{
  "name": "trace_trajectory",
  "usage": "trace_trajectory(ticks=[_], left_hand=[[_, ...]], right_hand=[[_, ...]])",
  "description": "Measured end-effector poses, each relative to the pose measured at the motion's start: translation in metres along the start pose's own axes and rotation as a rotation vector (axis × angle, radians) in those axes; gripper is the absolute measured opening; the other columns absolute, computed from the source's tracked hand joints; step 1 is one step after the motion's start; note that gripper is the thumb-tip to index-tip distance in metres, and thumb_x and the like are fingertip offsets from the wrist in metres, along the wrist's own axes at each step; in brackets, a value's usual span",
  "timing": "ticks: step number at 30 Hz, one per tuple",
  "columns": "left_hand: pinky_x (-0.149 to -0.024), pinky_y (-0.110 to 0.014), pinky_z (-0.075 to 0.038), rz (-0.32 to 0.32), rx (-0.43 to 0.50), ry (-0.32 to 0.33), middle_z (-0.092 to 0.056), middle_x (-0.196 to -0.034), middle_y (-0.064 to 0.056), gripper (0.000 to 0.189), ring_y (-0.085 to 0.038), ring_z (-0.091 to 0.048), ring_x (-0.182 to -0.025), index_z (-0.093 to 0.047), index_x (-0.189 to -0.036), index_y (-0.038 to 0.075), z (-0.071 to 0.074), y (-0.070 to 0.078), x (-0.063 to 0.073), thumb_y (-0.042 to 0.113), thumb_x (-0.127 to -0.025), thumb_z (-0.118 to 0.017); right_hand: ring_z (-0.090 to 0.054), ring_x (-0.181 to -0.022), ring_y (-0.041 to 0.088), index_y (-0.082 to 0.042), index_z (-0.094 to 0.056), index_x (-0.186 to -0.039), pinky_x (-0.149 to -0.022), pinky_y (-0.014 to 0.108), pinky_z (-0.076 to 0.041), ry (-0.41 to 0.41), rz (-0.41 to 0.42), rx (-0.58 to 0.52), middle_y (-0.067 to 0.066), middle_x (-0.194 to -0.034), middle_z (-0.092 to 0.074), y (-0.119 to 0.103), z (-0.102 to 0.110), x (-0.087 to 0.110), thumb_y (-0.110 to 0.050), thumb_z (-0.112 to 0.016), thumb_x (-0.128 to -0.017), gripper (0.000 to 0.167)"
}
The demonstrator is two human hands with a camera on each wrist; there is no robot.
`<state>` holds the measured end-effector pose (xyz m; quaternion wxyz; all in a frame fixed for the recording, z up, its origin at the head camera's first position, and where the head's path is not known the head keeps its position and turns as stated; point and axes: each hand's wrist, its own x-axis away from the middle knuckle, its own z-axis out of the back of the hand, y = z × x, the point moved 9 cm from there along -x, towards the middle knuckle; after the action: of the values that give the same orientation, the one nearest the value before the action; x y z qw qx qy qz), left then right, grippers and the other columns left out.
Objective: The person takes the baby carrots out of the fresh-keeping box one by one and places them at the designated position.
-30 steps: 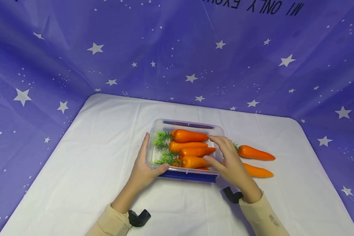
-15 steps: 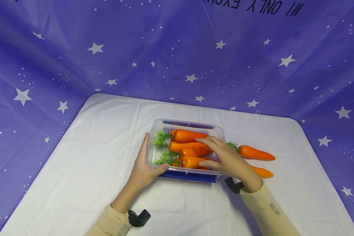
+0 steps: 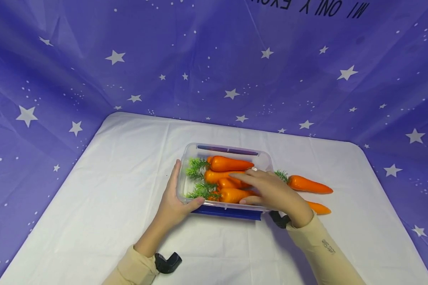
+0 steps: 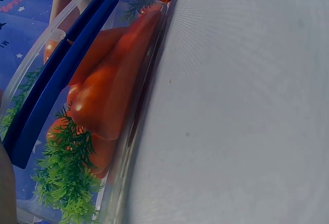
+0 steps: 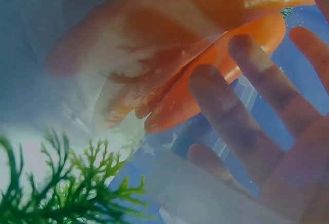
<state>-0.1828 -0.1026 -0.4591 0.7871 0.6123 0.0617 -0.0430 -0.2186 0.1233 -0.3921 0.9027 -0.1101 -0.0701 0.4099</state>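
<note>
In my head view the left hand grips the box at one end; the right hand, fingers loosely spread, reaches in over the carrots, holding nothing I can see; two loose carrots lie just beside. My left wrist view shows carrots and a blue latch. In my right wrist view, I cannot tell whether fingers touch carrots

Black "ONLY" on purple backdrop
</note>
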Motion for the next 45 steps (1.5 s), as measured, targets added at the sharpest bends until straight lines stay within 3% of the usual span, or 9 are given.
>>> trace_trajectory(ticks=[3,5,10,16,23,28,31,35,45], left_hand=[[-0.12,-0.062,-0.018,0.007,0.0,-0.001,-0.007,-0.167,0.006,0.122,-0.025,-0.015,-0.153,-0.005,-0.161,0.031,-0.001,-0.001,-0.001,0.026,-0.072,-0.087],[-0.12,-0.062,-0.017,0.011,0.003,-0.003,-0.007,-0.168,0.004,0.122,-0.026,-0.014,-0.153,-0.005,-0.16,0.031,-0.001,-0.002,-0.001,0.025,-0.071,-0.087],[-0.12,-0.062,-0.017,0.011,0.005,-0.004,-0.007,-0.168,0.004,0.121,-0.026,-0.014,-0.153,-0.005,-0.16,0.032,-0.001,-0.003,-0.001,0.025,-0.072,-0.087],[-0.12,-0.062,-0.018,-0.001,0.0,-0.001,-0.008,-0.167,0.007,0.12,-0.025,-0.015,-0.153,-0.005,-0.161,0.031,0.0,0.0,0.0,0.028,-0.073,-0.087],[-0.12,-0.062,-0.017,-0.006,-0.003,-0.001,-0.008,-0.167,0.007,0.12,-0.025,-0.015,-0.153,-0.005,-0.159,0.039,-0.001,0.001,0.0,0.028,-0.072,-0.087],[-0.119,-0.063,-0.018,-0.001,-0.008,0.003,-0.008,-0.167,0.008,0.119,-0.025,-0.015,-0.153,-0.004,-0.157,0.043,0.0,0.0,0.0,0.029,-0.073,-0.087],[-0.119,-0.064,-0.019,0.001,-0.015,0.003,-0.009,-0.167,0.008,0.119,-0.026,-0.016,-0.153,-0.004,-0.157,0.043,0.0,-0.001,0.0,0.03,-0.073,-0.087],[-0.119,-0.063,-0.019,0.002,-0.02,0.006,-0.009,-0.167,0.007,0.119,-0.025,-0.017,-0.153,-0.004,-0.158,0.04,0.0,0.0,0.0,0.031,-0.073,-0.087],[-0.119,-0.061,-0.021,0.006,0.0,-0.002,-0.009,-0.167,0.006,0.121,-0.025,-0.017,-0.152,-0.004,-0.158,0.04,-0.001,0.003,0.0,0.027,-0.071,-0.088]], right_hand=[[-0.047,-0.08,0.008,-0.032,-0.046,-0.149,-0.064,0.024,-0.036,0.0,0.011,0.027,-0.008,-0.096,-0.062,-0.002,0.0,-0.002,-0.047,-0.076,-0.082,0.075],[-0.047,-0.08,0.007,-0.034,-0.046,-0.148,-0.064,0.023,-0.035,0.002,0.014,0.026,-0.012,-0.098,-0.063,-0.002,0.0,-0.003,-0.049,-0.075,-0.082,0.074],[-0.053,-0.08,0.007,-0.033,-0.049,-0.147,-0.066,0.024,-0.04,0.019,0.062,0.021,-0.013,-0.106,-0.068,-0.005,-0.001,-0.004,-0.053,-0.07,-0.084,0.069],[-0.049,-0.075,0.008,-0.028,-0.052,-0.145,-0.067,0.023,-0.041,-0.006,0.129,-0.021,-0.009,-0.092,-0.062,-0.012,-0.004,-0.006,-0.05,-0.065,-0.089,0.062],[-0.06,-0.112,0.015,-0.03,-0.044,-0.15,-0.091,0.036,-0.053,-0.046,0.137,-0.12,-0.005,-0.132,-0.063,-0.015,-0.009,-0.012,-0.046,-0.06,-0.096,0.059],[-0.046,-0.086,0.009,-0.035,-0.043,-0.15,-0.073,0.026,-0.043,-0.107,0.114,-0.175,-0.008,-0.097,-0.054,-0.015,-0.015,-0.015,-0.047,-0.056,-0.098,0.056],[-0.042,-0.086,0.008,-0.037,-0.042,-0.15,-0.072,0.024,-0.039,-0.126,0.108,-0.192,-0.009,-0.092,-0.046,-0.016,-0.017,-0.016,-0.046,-0.056,-0.098,0.055],[-0.042,-0.089,0.008,-0.038,-0.043,-0.149,-0.073,0.025,-0.039,-0.124,0.123,-0.204,-0.007,-0.094,-0.044,-0.018,-0.018,-0.019,-0.046,-0.057,-0.098,0.054],[-0.047,-0.103,0.008,-0.035,-0.045,-0.148,-0.092,0.033,-0.046,-0.03,0.135,-0.229,-0.01,-0.121,-0.057,-0.018,-0.014,-0.021,-0.041,-0.053,-0.101,0.048]])
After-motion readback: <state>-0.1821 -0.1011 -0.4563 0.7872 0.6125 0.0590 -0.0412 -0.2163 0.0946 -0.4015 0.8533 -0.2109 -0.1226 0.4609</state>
